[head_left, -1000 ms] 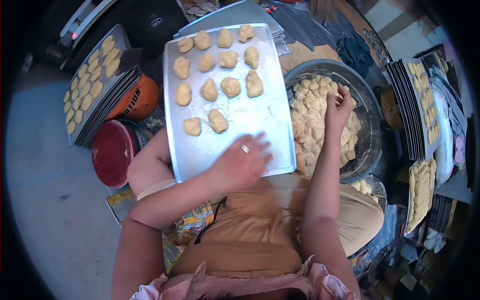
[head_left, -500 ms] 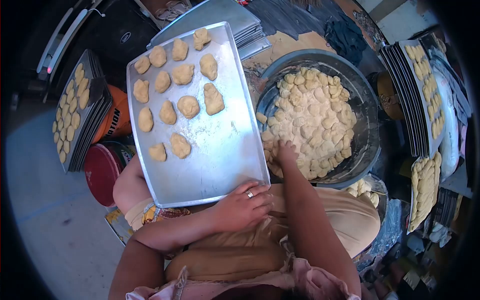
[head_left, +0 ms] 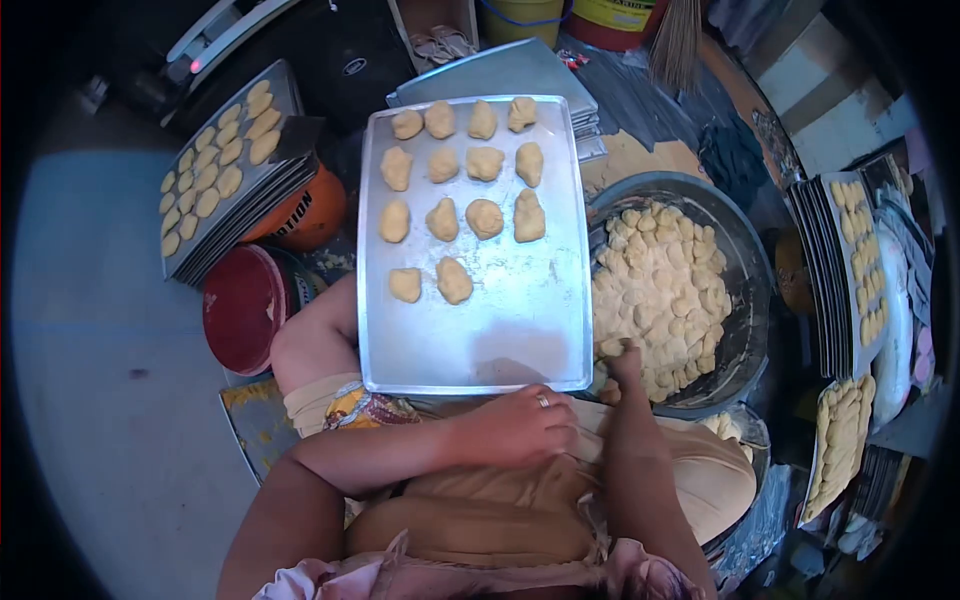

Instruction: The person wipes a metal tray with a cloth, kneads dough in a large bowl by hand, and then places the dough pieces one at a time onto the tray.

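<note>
A metal tray [head_left: 480, 340] rests across my lap with several dough pieces [head_left: 484, 218] in rows on its far and middle parts. My left hand [head_left: 525, 425], with a ring on it, lies at the tray's near edge; its fingers are curled and nothing shows in them. Right of the tray stands a dark round basin [head_left: 745, 300] filled with floured dough lumps [head_left: 665, 290]. My right hand [head_left: 624, 368] reaches to the basin's near left side, among the lumps; its fingertips are partly hidden, so any piece in them cannot be made out.
Stacked trays with flat dough pieces stand at the left [head_left: 240, 165] and right [head_left: 845, 270]. A red-lidded bucket [head_left: 240, 310] is beside my left knee. Beyond the tray lie more metal trays [head_left: 510, 80]. A dough-covered tray [head_left: 838, 445] sits at the lower right.
The view has shifted, so the tray and basin appear squarer and further right. My right hand has moved toward the basin's near left rim. My left hand has drawn slightly off the tray's edge.
</note>
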Tool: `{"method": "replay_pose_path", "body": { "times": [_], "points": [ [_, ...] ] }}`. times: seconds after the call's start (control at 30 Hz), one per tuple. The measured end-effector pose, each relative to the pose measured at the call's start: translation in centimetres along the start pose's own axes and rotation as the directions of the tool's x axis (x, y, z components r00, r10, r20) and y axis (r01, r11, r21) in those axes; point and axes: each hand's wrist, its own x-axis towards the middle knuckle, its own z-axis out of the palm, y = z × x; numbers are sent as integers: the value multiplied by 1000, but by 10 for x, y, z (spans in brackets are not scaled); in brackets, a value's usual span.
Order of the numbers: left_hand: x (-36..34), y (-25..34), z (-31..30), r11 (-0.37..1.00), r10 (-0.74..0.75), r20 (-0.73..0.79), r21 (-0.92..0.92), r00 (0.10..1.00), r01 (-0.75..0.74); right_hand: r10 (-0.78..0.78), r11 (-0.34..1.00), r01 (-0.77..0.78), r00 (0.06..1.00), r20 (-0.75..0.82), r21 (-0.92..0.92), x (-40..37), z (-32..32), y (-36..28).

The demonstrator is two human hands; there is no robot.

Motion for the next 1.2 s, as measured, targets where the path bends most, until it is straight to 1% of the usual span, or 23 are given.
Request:
{"method": "replay_pose_path", "body": {
  "times": [0.03,0.07,0.1,0.13,0.2,0.3,0.33,0.4,0.47,0.5,0.57,0.6,0.63,0.67,0.7,0.73,0.8,0.87,0.9,1.0,1.03,1.13,1.2],
  "points": [
    [-4,0,-7,1000,-16,-22,-24,1000,15,122,965,-117,992,-6,233,-2,-16,-11],
    [-8,-1,-14,997,4,-9,81,1000,-3,239,865,-220,971,15,451,-10,-49,-38],
    [-14,-2,-21,983,21,5,185,1000,-22,341,705,-301,938,65,642,-17,-71,-56],
    [-19,-1,-25,957,33,22,289,999,-38,329,718,-284,943,49,636,-18,-75,-58],
    [-25,6,-25,957,32,-13,288,999,-27,305,742,-250,952,19,622,-18,-82,-60],
    [-32,13,-26,968,38,-86,251,996,-15,248,855,-142,957,-153,499,-18,-93,-67],
    [-38,7,-30,990,-78,-200,96,977,99,-58,626,143,989,-137,767,-61,-199,-171],
    [-68,-24,-44,928,-350,-351,-258,868,270,-185,438,242,967,-176,866,-89,-215,-216],
    [-89,-39,-50,724,-624,-375,-606,685,328,-317,288,273,932,-177,918,-120,-218,-264],
    [-89,-31,-45,570,-694,-308,-787,650,235,-375,239,269,912,-167,933,-137,-210,-289],
    [-79,-13,-37,179,-775,-139,-984,616,4,-433,330,266,895,-105,906,-154,-175,-321],
    [-78,-11,-34,211,-797,-184,-977,576,-20,-476,347,338,867,-147,875,-156,-144,-329],
    [-79,-15,-29,243,-815,-227,-969,534,-41,-491,441,276,870,-28,854,-162,-123,-340],
    [-81,-21,-23,274,-829,-267,-960,491,-60,-598,548,547,786,-161,633,-160,-95,-341],
    [-86,-35,-14,374,-833,-313,-926,456,48,-720,574,748,655,-229,335,-163,-73,-343],
    [-87,-34,-13,382,-836,-326,-923,442,44,-738,609,747,657,-155,267,-170,-61,-344],
    [-89,-34,-12,402,-841,-354,-915,409,34,-732,634,729,673,-104,257,-173,-60,-345],
    [-92,-41,1,725,-686,-568,-582,455,367,-712,660,704,698,-78,262,-178,-63,-346],
    [-91,-40,4,799,-584,-631,-336,511,499,-698,676,687,713,-66,266,-181,-66,-345],
    [-85,-39,2,816,-545,-643,-257,539,518,-698,671,610,711,84,421,-172,-93,-333],
    [-84,-38,-1,823,-532,-646,-242,548,513,-666,729,582,724,179,359,-167,-102,-328],
    [-87,-40,-10,839,-498,-654,-197,570,507,-687,721,622,699,198,306,-161,-113,-326],
    [-91,-43,-15,844,-484,-657,-173,579,508,-423,877,308,860,285,369,-149,-130,-329]
  ]
}}
